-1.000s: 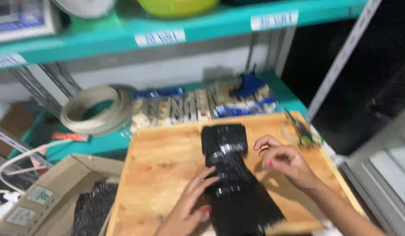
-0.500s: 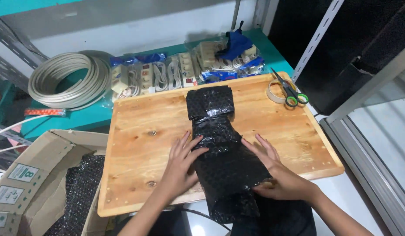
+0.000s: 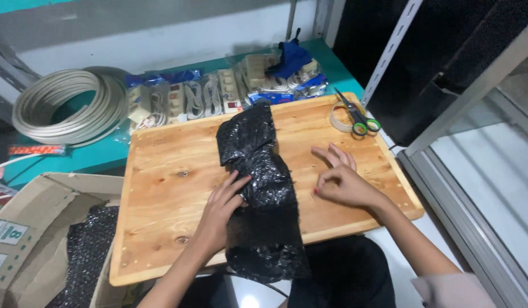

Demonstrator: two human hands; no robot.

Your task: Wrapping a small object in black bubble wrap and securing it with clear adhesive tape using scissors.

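A teal bench [image 3: 93, 157] carries a wooden board [image 3: 161, 188]. On it lies black bubble wrap [image 3: 258, 188], likely light, soft, crinkly and slippery. The left hand [image 3: 221, 208] presses its left edge with flat, released grip; the right hand [image 3: 341, 179], loosely curled and empty, rests beside it.

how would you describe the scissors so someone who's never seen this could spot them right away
Start at the wooden board in the middle and go to its far right corner. There the scissors lie across a roll of clear tape, beyond the right hand. They are the only thing with green handle loops.
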